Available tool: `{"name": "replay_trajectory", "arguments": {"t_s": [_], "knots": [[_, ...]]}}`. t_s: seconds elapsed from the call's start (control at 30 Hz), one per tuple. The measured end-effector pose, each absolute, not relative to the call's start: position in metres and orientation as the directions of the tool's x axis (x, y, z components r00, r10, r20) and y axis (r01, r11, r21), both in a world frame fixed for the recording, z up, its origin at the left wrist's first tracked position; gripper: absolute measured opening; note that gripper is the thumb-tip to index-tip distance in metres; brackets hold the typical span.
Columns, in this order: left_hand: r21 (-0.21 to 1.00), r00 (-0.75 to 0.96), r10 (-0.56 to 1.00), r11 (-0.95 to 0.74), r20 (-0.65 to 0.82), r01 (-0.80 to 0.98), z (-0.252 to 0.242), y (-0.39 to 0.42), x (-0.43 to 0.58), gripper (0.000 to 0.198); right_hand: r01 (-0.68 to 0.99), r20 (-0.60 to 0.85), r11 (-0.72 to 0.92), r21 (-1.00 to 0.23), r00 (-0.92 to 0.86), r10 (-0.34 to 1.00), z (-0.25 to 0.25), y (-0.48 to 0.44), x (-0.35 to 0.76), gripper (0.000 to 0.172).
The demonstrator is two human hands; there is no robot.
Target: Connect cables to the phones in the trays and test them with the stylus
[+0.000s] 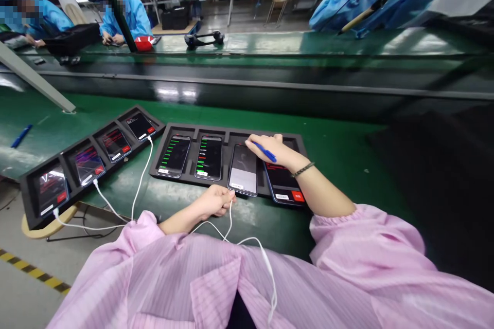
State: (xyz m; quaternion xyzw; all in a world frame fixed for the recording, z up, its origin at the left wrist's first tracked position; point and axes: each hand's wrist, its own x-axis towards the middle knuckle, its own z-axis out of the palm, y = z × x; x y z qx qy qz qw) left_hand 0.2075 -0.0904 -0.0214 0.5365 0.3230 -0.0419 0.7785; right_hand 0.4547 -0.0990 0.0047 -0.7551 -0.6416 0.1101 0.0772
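Observation:
My left hand (216, 200) pinches the end of a white cable (230, 221) at the bottom edge of a phone with a half-grey screen (243, 175). At that phone's top rests my right hand (270, 149), fingers bent round a blue pen (264, 151). The phone lies in a dark foam tray (189, 181), third from the left. To its left are two phones with green text (174, 157) (209, 158). Partly under my right wrist is a phone with a red box (285, 182). Whether the cable's plug is inside the phone cannot be made out.
A second foam tray (87, 146) at the left holds several phones, some with white cables plugged in. Another blue pen (21, 135) lies at far left. People in blue work behind a raised ledge (247, 82); a grey post (34, 79) slants down at left.

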Motion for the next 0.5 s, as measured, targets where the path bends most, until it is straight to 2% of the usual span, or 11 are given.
{"name": "replay_trajectory", "arguments": {"t_s": [0.07,0.13,0.2,0.27,0.3,0.37,0.43,0.5], "knots": [[0.823,0.781,0.284,0.321,-0.556,0.469,-0.022,-0.09,0.206,0.052,0.949,-0.029,-0.2,-0.243,0.199,0.98,0.005,-0.105,0.451,0.035],[0.861,0.775,0.384,0.133,-0.501,0.491,-0.022,-0.089,0.203,0.051,0.93,0.054,-0.251,-0.268,0.275,0.96,0.005,-0.117,0.447,0.035],[0.875,0.775,0.556,-0.162,-0.301,0.456,-0.02,-0.087,0.197,0.049,0.904,0.163,-0.287,-0.316,0.35,0.923,0.006,-0.133,0.442,0.036],[0.86,0.804,0.595,-0.402,-0.015,0.314,-0.015,-0.084,0.19,0.048,0.892,0.237,-0.271,-0.362,0.369,0.899,0.006,-0.148,0.434,0.037],[0.864,0.844,0.529,-0.463,0.089,0.199,-0.01,-0.084,0.187,0.048,0.893,0.253,-0.245,-0.378,0.354,0.901,0.005,-0.153,0.429,0.037],[0.895,0.946,0.272,-0.445,0.175,-0.038,0.003,-0.085,0.181,0.049,0.901,0.256,-0.196,-0.388,0.309,0.916,0.002,-0.16,0.418,0.036],[0.925,0.986,-0.019,-0.343,0.166,-0.162,0.017,-0.09,0.177,0.044,0.909,0.248,-0.17,-0.381,0.278,0.928,-0.002,-0.163,0.407,0.034],[0.944,0.97,-0.209,-0.28,0.12,-0.177,0.029,-0.098,0.174,0.043,0.91,0.245,-0.165,-0.38,0.27,0.931,-0.005,-0.163,0.399,0.034]]}}
